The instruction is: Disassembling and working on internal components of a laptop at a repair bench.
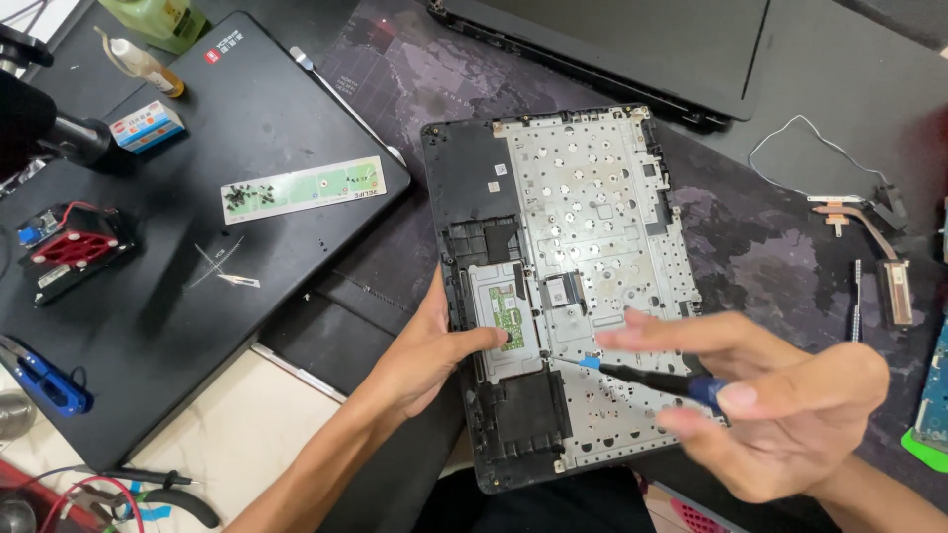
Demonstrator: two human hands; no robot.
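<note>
Far out to the left of the left hand lie blue-handled pliers and a red and black small module with wires; nearer, a closed black laptop bears a pale green strip dotted with small screws; the left hand grips the left edge of the opened black laptop base with its silver perforated metal plate, thumb lying on the grey touchpad panel; between the hands sits a small green circuit board; the right hand, blurred, pinches a black and blue slim screwdriver, tip touching the base beside the panel; beyond it to the right rest a copper heat pipe and a white wire.
</note>
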